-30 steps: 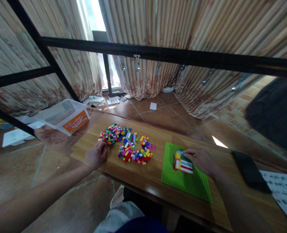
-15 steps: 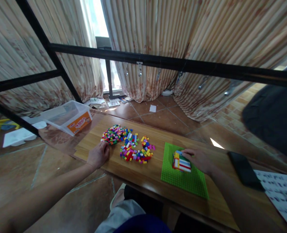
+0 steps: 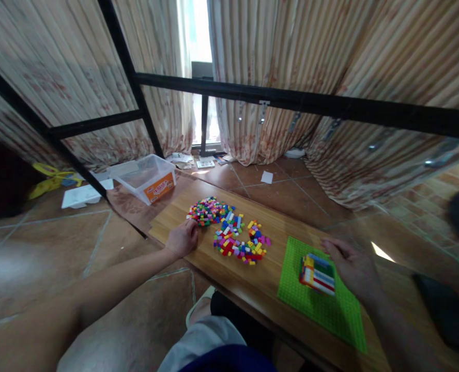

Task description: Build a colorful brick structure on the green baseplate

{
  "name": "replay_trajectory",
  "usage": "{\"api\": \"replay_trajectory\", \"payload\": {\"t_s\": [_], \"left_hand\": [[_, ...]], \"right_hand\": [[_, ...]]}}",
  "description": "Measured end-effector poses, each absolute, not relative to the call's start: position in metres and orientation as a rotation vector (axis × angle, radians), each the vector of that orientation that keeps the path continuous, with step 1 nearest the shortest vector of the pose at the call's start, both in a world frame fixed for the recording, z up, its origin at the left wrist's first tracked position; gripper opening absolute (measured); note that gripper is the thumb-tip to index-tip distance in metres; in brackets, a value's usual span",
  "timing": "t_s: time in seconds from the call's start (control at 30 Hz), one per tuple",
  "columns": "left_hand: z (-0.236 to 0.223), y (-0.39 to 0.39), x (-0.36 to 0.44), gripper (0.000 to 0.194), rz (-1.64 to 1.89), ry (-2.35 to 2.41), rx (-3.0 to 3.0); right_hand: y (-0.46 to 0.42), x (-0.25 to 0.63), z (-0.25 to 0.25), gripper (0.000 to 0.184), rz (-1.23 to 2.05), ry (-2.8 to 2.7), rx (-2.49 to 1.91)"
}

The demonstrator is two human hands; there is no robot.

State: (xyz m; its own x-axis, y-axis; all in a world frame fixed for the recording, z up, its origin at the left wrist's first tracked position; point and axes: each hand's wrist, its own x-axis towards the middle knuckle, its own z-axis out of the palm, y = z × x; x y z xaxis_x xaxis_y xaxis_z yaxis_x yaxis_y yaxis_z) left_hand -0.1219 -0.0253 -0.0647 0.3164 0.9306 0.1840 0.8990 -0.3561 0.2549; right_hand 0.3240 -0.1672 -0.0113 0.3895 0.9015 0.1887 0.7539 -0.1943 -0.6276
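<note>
My left hand (image 3: pixel 182 238) rests on the wooden bench, its fingers curled closed beside a dense pile of small toy bricks (image 3: pixel 208 211); anything inside them is hidden. To its right lie more loose bricks (image 3: pixel 240 244), partly spread out. A green baseplate (image 3: pixel 295 299) carries a small block build (image 3: pixel 318 275) with yellow, blue, green, white and red rows. My right hand (image 3: pixel 348 263) hovers over the plate's far right edge, apart from the build. Its fingers are bent together, slightly blurred, and I cannot make out what they hold, if anything.
A black phone-like slab (image 3: pixel 446 310) lies on the bench (image 3: pixel 214 274) at the right. Beyond the left end stands a clear plastic box (image 3: pixel 146 178) with an orange label. A black metal rail (image 3: pixel 291 101) crosses in front of the curtains (image 3: pixel 260 41).
My right hand has lifted off the build's top and moved away to the right. My left hand keeps its place by the pile. The view has swung left.
</note>
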Motion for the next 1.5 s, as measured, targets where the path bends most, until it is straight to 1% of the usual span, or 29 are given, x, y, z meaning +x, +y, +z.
{"api": "replay_trajectory", "payload": {"t_s": [0.1,0.23,0.33,0.5,0.87,0.97,1.17,1.33,1.5], "left_hand": [[-0.066,-0.026,-0.122,0.012,0.448,1.71,2.457],[-0.068,-0.026,-0.122,0.013,0.464,1.705,2.444],[-0.068,-0.026,-0.122,0.012,0.475,1.697,2.437],[-0.067,-0.027,-0.122,0.01,0.479,1.693,2.414],[-0.066,-0.028,-0.121,0.008,0.496,1.671,2.399],[-0.065,-0.029,-0.12,0.009,0.494,1.681,2.389],[-0.065,-0.029,-0.12,0.008,0.491,1.685,2.374],[-0.066,-0.029,-0.12,0.008,0.51,1.653,2.367],[-0.067,-0.029,-0.121,0.007,0.502,1.661,2.378]], "right_hand": [[-0.148,0.275,-0.007,0.039,0.411,-1.54,-1.881],[-0.119,0.219,-0.014,0.035,0.497,-1.779,-1.791],[-0.098,0.19,-0.024,0.031,0.472,-1.906,-1.82],[-0.065,0.158,-0.03,0.032,0.307,-2.033,-1.93],[-0.019,0.144,-0.034,0.041,0.194,-2.088,-2.009],[-0.011,0.142,-0.037,0.039,0.171,-2.106,-1.996],[-0.02,0.141,-0.05,0.03,0.177,-2.176,-1.942],[-0.028,0.143,-0.044,0.039,0.184,-2.212,-1.911],[-0.018,0.126,-0.041,0.031,0.165,-2.254,-1.825]]}}
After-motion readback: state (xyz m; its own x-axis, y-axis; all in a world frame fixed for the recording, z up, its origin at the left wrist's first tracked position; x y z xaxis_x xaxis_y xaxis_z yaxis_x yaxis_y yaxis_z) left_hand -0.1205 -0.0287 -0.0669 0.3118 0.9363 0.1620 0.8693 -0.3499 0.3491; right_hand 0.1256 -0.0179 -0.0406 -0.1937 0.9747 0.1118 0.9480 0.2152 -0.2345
